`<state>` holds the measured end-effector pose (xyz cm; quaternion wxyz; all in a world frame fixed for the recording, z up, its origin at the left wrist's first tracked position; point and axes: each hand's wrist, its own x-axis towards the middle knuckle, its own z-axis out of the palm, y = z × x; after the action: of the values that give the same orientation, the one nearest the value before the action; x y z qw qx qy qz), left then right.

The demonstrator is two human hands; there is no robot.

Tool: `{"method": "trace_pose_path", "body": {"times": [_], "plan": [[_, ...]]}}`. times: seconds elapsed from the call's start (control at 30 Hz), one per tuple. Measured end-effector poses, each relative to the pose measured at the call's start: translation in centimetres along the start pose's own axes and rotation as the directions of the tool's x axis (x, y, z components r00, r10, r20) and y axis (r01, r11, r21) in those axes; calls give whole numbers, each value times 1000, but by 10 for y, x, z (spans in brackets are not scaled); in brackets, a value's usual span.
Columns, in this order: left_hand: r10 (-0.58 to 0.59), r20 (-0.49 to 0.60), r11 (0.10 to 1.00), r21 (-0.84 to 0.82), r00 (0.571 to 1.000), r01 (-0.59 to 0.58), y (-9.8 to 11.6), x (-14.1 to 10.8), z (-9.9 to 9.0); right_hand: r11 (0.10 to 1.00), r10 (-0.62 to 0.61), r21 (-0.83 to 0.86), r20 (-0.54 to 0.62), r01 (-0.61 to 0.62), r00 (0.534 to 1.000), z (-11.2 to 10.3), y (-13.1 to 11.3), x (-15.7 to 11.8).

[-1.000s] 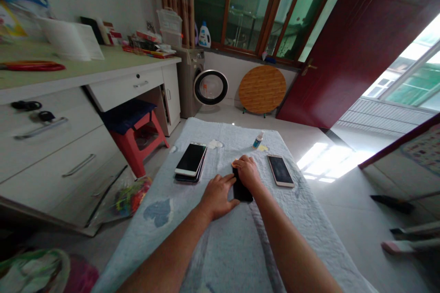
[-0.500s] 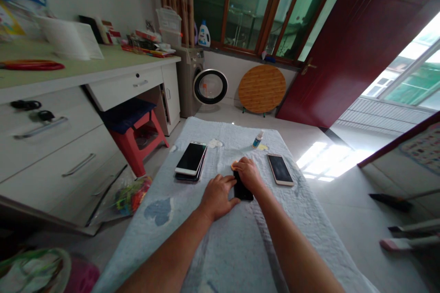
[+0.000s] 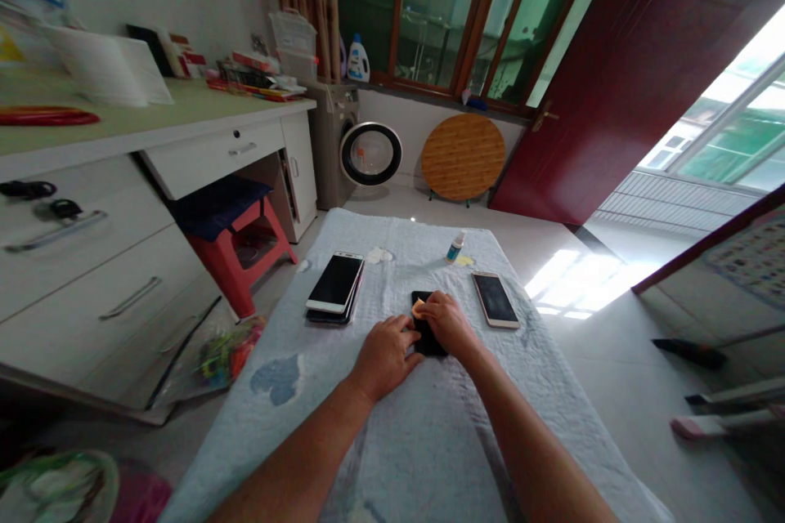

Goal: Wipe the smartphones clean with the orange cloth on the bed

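Observation:
A black phone (image 3: 429, 345) lies on the cloth-covered table (image 3: 392, 441). My right hand (image 3: 447, 320) is closed on a small orange cloth (image 3: 419, 309) and presses it on the phone's screen. My left hand (image 3: 386, 353) rests at the phone's left edge, fingers apart, touching its side. Left of my hands lies a stack of phones (image 3: 335, 283) with a white one on top. To the right is a phone with a light frame and dark screen (image 3: 495, 299). Behind my right hand stands a small spray bottle (image 3: 455, 248).
A red stool (image 3: 245, 249) with a dark cushion stands left of the table, near a white desk (image 3: 214, 139). Beyond the table are a washing machine (image 3: 331, 139) with its door open and a round wooden board (image 3: 463, 157) against the wall.
My right hand has moved toward me along the phone with the orange cloth, so the phone's far end now shows. My left hand stays at its side. The whole view has shifted slightly.

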<state>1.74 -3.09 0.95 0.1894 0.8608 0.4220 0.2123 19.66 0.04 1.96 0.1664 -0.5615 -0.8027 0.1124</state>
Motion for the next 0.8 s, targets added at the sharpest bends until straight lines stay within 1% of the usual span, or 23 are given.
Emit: {"method": "trace_pose_path", "body": {"times": [0.1,0.2,0.33,0.43,0.53,0.67,0.73,0.8], "plan": [[16,-17,1000,2,1000,-16,-2,0,3,996,84,-34,-36,-85,996,1,8,21],[29,-25,999,-25,999,-29,-3,0,4,986,149,-71,-34,-152,988,4,17,36],[18,-37,998,-56,999,-20,-1,2,3,958,224,-188,22,-217,974,4,20,47],[19,-1,999,-50,1000,-19,2,5,3,930,284,-261,59,-260,957,1,14,54],[30,13,999,-24,999,-30,1,6,6,927,282,-285,103,-244,954,-2,5,61],[38,-12,999,-36,999,-38,-3,6,11,938,229,-296,146,-178,962,-1,-6,69],[41,-7,998,-45,999,-41,-4,5,12,937,222,-306,152,-168,963,0,-7,70],[32,0,998,-51,999,-32,-4,5,12,929,241,-322,156,-181,958,-1,-4,70]]}}
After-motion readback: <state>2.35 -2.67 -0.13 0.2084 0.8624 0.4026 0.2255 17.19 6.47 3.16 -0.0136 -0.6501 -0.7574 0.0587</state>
